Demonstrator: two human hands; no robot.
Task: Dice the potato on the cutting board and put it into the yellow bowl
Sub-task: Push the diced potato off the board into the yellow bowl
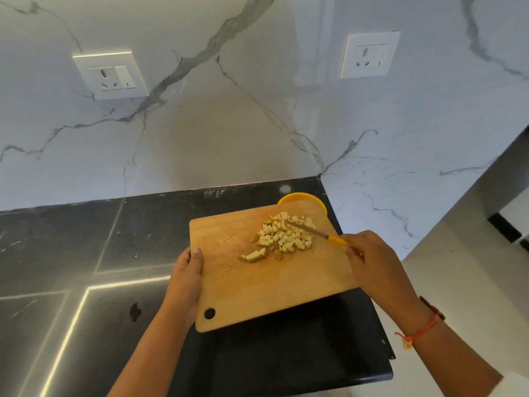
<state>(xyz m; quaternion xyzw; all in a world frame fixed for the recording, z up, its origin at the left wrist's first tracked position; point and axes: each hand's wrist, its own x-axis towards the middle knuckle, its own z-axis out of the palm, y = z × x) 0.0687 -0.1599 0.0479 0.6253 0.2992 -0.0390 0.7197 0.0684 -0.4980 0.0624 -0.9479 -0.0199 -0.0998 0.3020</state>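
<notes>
A wooden cutting board (257,285) is lifted off the black counter, its far right corner over the yellow bowl (286,198), which it mostly hides. A heap of diced potato (282,234) lies near that far corner, and a bigger uncut chunk (257,255) sits a little closer to me. My left hand (186,277) grips the board's left edge. My right hand (372,259) holds a yellow-handled knife (329,238), its blade lying across the diced pieces.
The black stone counter (86,253) ends just right of the board, with a rounded front corner. A white marble wall rises behind, carrying two power sockets (111,75) (369,54). Pale floor lies to the right.
</notes>
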